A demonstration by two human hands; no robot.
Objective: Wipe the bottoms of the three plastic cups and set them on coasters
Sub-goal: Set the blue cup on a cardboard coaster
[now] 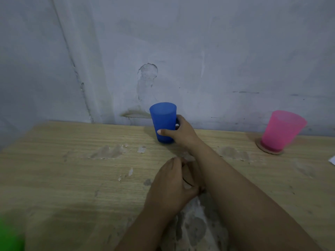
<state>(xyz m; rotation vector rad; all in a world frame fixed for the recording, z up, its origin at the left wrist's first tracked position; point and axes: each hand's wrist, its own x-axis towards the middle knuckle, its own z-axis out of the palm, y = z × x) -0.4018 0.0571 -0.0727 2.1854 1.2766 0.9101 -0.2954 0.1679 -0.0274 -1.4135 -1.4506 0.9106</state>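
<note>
A blue plastic cup (163, 120) stands upright near the table's far edge, by the wall. My right hand (183, 133) grips its lower right side, thumb across the front. Nearer to me, my left hand (172, 185) curls round a brown cardboard coaster (187, 175), mostly hidden between the fingers and my right forearm. A pink plastic cup (282, 129) stands upright on another cardboard coaster (259, 146) at the far right. A blurred green shape (10, 234), possibly the third cup, shows at the bottom left corner.
The wooden table (72, 178) has a worn, peeling surface with grey patches. A grey wall rises directly behind its far edge. A white scrap (332, 160) lies at the right edge of the view.
</note>
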